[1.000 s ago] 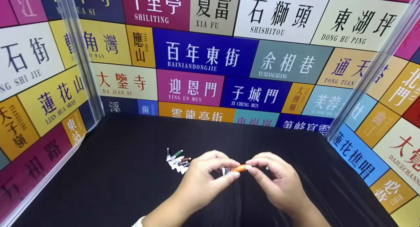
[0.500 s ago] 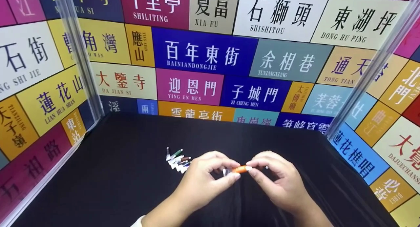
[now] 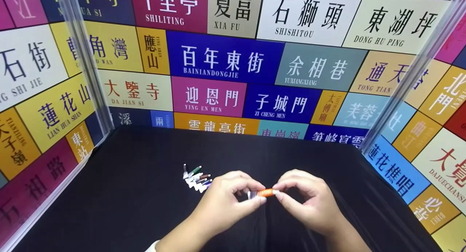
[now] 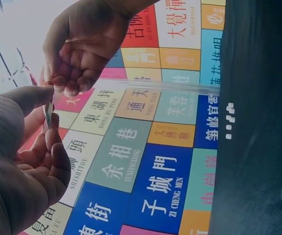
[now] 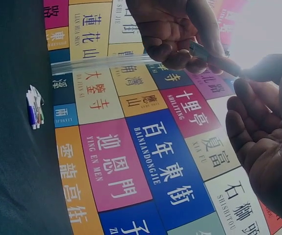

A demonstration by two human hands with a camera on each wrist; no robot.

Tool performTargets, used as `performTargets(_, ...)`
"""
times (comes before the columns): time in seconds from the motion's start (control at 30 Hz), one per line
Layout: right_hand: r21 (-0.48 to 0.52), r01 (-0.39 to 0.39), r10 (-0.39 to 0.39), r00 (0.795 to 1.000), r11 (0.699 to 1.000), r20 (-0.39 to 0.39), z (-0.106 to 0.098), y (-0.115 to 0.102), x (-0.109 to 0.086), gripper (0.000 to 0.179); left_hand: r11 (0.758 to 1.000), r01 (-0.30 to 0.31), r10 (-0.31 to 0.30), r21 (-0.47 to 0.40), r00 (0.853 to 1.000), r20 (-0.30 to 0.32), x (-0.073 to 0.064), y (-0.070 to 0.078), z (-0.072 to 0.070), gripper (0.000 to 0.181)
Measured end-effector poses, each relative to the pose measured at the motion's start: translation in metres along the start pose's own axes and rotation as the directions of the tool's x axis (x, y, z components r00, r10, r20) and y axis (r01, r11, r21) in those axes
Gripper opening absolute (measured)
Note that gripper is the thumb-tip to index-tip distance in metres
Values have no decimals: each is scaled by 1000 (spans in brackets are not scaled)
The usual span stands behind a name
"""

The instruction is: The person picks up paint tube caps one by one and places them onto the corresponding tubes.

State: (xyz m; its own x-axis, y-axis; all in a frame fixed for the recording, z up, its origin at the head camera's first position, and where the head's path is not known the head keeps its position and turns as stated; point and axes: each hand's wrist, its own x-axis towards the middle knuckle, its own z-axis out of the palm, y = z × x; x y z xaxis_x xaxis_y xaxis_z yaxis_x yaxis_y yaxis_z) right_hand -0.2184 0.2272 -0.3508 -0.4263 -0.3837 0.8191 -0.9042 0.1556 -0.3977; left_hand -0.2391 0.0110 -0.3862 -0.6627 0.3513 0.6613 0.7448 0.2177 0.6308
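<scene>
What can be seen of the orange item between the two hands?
The orange item looks like a small plastic marker: orange middle, pale tip, clear or whitish opposite end. Held crosswise above the table, it is pinched near the middle by the left hand, at the pale tip by the right hand.

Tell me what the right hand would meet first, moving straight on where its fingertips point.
Past the orange tube it pinches, the right hand would likely meet the left hand first, though exact depth is unclear.

I can see the edge of a white cloth sleeve on the person's left forearm; the left hand, right hand and right forearm are bare.
</scene>
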Motion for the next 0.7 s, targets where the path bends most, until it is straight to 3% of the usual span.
performTargets(0.17,29,7,-8,1000,1000,14,-1,4,-2,31,1000,6,-7,22,1000,12,-1,0,0,10)
performTargets(0.37,-3,-15,15,1000,1000,-1,-7,17,-10,31,999,1,-3,53,999,42,-2,2,3,9)
performTargets(0.53,-101,-117,110,991,988,-78,-13,27,-17,32,995,-46,38,92,996,84,-8,-1,11,7)
performTargets(0.7,-114,-214,198,970,970,-141,-15,31,-16,26,989,-75,56,126,987,150,-18,-9,21,6)
